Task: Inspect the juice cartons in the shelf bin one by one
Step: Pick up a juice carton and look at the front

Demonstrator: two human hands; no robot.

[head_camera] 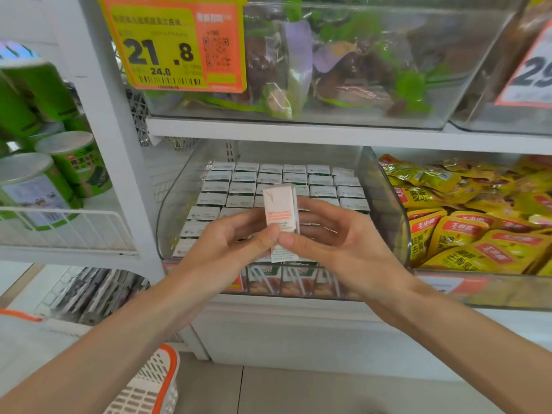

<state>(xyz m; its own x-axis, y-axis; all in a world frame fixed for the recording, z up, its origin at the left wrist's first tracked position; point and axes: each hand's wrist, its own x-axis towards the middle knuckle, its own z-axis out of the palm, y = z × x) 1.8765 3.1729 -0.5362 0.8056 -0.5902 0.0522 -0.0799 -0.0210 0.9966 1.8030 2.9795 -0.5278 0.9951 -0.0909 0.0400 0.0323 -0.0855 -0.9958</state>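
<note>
I hold one juice carton (280,215) upright over the clear shelf bin (385,210), left hand (236,246) and right hand (337,243) pinching its lower half (thumbs in front) so the printed face reads clearly

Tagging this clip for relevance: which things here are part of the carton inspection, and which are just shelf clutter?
Part of the job: held carton, pinched between left hand and right hand; rows of cartons; clear bin holding them.
Just around: yellow snack packets, green canisters, yellow price tag, bagged goods above, white-and-orange basket.
</note>
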